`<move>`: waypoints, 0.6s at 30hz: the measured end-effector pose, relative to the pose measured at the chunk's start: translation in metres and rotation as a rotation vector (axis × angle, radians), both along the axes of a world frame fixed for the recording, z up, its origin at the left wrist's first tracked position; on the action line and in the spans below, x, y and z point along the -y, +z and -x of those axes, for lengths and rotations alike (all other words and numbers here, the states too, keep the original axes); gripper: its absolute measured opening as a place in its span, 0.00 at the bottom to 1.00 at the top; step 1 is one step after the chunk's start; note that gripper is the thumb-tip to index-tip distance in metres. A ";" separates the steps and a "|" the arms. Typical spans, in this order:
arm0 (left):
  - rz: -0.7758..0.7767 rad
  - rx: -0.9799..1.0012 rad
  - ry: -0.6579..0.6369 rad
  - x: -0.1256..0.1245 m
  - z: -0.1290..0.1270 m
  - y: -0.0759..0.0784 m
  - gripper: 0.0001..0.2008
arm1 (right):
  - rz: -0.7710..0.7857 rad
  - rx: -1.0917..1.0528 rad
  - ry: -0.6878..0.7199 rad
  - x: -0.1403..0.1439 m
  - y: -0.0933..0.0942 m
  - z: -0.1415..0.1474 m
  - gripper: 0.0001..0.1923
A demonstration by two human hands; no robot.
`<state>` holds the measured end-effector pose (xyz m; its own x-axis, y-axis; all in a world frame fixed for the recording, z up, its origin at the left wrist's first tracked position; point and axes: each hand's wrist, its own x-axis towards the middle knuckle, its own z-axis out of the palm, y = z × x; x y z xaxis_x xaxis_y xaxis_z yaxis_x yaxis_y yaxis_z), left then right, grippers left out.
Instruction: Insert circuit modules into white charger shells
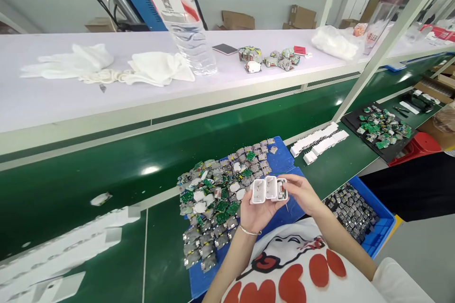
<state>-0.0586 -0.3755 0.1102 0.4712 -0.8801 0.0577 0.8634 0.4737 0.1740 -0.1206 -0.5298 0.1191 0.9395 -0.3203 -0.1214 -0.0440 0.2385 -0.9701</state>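
Observation:
My left hand [256, 215] is closed round a row of three white plastic housings [259, 191], their open sides facing up. The left and middle housings show small pins inside. A small circuit assembly [281, 189] sits in the rightmost one. With its fingers closed at that end, my right hand [303, 193] touches the circuit assembly and the housing's edge; its fingertips are partly hidden. Beneath and left of my hands, many grey and green circuit assemblies [222, 206] lie heaped and in rows on a blue sheet [284, 154].
Rows of white housings stand on the green bench at right [320, 143] and lower left [67, 246]. A black tray [386, 154] holds green boards. A blue crate [382, 232] of dark parts is low at right. The white shelf [227, 83] bears a bottle [188, 33] and gloves [156, 67].

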 end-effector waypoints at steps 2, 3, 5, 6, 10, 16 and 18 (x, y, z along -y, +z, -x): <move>-0.027 -0.001 0.025 -0.001 -0.001 -0.001 0.19 | 0.165 -0.117 -0.086 0.027 -0.024 -0.002 0.24; -0.041 -0.008 0.047 -0.003 -0.003 -0.002 0.21 | 0.254 -0.184 -0.153 0.040 -0.040 -0.002 0.25; -0.068 -0.033 0.094 -0.008 -0.007 -0.004 0.23 | 0.378 -0.302 -0.266 0.063 -0.075 0.003 0.26; -0.077 -0.048 0.116 -0.011 -0.010 -0.006 0.24 | 0.428 -0.349 -0.298 0.070 -0.093 0.006 0.27; -0.110 -0.105 0.166 -0.019 -0.017 -0.015 0.26 | 0.625 -0.446 -0.323 0.070 -0.156 0.022 0.30; -0.155 -0.159 0.151 -0.016 -0.005 -0.024 0.21 | 0.735 -0.429 -0.219 0.075 -0.199 0.031 0.28; -0.178 -0.172 0.150 -0.013 0.001 -0.026 0.19 | 0.746 -0.393 -0.173 0.087 -0.201 0.031 0.31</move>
<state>-0.0594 -0.3628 0.0843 0.5860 -0.7892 -0.1838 0.8103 0.5731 0.1226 -0.1516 -0.6166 -0.0822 0.8040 -0.5805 -0.1290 -0.4317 -0.4206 -0.7979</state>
